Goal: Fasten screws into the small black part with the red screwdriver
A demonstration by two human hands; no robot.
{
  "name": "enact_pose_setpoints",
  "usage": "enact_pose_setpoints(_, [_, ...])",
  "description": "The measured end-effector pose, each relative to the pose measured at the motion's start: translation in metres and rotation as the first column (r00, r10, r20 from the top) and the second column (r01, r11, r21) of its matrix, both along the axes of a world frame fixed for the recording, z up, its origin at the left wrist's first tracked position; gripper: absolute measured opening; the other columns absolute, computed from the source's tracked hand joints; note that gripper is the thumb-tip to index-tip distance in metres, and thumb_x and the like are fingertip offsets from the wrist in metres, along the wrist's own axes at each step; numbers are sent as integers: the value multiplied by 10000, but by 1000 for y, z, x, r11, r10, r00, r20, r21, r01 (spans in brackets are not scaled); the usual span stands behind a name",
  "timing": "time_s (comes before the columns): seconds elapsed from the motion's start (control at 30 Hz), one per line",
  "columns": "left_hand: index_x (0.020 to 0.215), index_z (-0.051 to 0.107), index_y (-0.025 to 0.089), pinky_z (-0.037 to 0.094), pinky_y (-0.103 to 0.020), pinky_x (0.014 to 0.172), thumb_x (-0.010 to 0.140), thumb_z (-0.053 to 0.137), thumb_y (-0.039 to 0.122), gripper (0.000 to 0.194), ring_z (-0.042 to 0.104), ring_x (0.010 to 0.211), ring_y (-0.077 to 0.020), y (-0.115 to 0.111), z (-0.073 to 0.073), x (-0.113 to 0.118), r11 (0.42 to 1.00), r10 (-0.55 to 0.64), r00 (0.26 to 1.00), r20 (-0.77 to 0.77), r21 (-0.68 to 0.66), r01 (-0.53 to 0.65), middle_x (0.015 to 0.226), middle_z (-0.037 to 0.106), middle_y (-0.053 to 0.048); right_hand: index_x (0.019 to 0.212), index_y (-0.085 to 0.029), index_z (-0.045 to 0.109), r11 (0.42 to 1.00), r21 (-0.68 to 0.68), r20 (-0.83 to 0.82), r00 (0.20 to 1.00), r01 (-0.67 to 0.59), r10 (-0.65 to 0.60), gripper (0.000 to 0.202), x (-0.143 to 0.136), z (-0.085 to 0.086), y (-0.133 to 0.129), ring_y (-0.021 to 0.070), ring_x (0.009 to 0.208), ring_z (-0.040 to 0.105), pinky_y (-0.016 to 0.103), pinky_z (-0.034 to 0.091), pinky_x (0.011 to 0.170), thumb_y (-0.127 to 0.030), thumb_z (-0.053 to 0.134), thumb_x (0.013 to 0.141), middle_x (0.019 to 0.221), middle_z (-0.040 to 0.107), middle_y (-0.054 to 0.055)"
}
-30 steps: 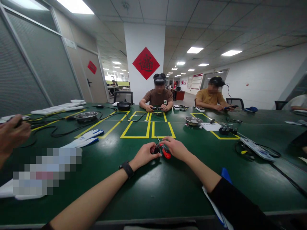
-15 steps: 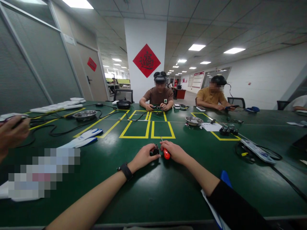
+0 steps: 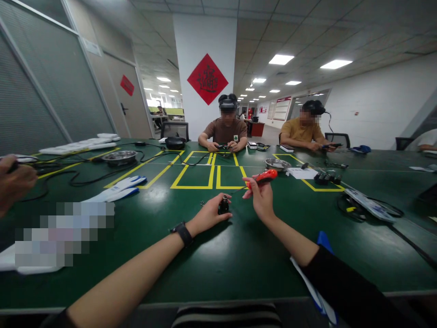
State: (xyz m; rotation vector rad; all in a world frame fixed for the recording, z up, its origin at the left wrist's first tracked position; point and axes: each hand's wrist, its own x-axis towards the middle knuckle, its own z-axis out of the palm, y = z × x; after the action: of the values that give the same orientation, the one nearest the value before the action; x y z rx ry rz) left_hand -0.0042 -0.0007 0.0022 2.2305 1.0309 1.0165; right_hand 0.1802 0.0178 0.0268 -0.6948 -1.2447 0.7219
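Observation:
My left hand (image 3: 212,213) rests on the green table, its fingers closed round a small black part (image 3: 224,206) with a metal tip that points up. Fingers cover some of that part, and its exact kind does not show. Just to the right, my right hand (image 3: 261,198) grips a screwdriver (image 3: 264,176) with a red and black handle. The handle's butt points up and to the right. Its thin shaft slants down to the left, ending close above the black part; I cannot tell whether the two touch. A few tiny pieces (image 3: 202,203) lie beside my left hand.
White-and-blue gloves (image 3: 124,187) lie to the left, near another person's hand (image 3: 15,182). Metal bowls (image 3: 119,157) (image 3: 276,164) stand farther back. Black parts (image 3: 326,178), paper (image 3: 302,173) and a power strip (image 3: 368,205) with cables are at right. Two people sit across the table.
My right hand has lifted the screwdriver and turned it, so its handle now points up to the right instead of down toward me. My left hand still holds the black part.

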Motion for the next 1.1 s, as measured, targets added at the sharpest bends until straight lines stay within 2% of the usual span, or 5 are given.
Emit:
enact_pose_setpoints(0.23, [1131, 496, 194, 441, -325, 828, 685, 673, 288, 488, 584, 900, -186, 4, -4, -3, 1000, 18, 999, 48, -25, -17, 1007, 629, -58, 1051, -236, 478, 926, -157, -381, 886, -344, 264, 373, -5, -5, 10, 83, 585, 636, 223, 537, 571, -297, 651, 727, 896, 653, -8])
enact_pose_setpoints(0.4, [1201, 450, 201, 440, -307, 799, 678, 679, 276, 576, 583, 850, -163, 9, -6, -6, 998, 42, 997, 71, -43, -39, 1003, 638, -50, 1028, -217, 491, 959, -119, -439, 880, -256, 180, 327, -6, -8, 10, 94, 677, 659, 226, 542, 649, -278, 639, 743, 965, 649, 13])
enact_pose_setpoints(0.7, [968, 578, 165, 443, -268, 728, 678, 683, 336, 352, 585, 790, -152, 8, -3, -1, 994, -39, 999, 36, -105, 43, 913, 654, -35, 1021, -243, 415, 969, -145, -507, 856, -198, 99, 278, -9, -3, 5, 81, 529, 601, 221, 504, 551, -434, 483, 831, 704, 608, -39])
enact_pose_setpoints(0.93, [971, 572, 169, 444, -290, 799, 712, 658, 360, 333, 585, 865, -167, 7, -4, 0, 996, -52, 998, 34, -71, 55, 943, 643, -37, 1011, -225, 416, 993, 99, -229, 969, -66, 87, 208, -13, 4, -17, 75, 497, 555, 220, 457, 520, -392, 379, 894, 739, 612, -22])
enact_pose_setpoints(1.1, [996, 558, 166, 445, -303, 812, 725, 648, 349, 339, 578, 887, -174, 6, -5, 0, 997, -61, 998, 26, -52, 63, 959, 635, -40, 972, -224, 393, 973, 121, -72, 976, -196, 206, 179, -18, -1, -30, 69, 395, 462, 193, 359, 395, -382, 334, 912, 644, 593, -42])
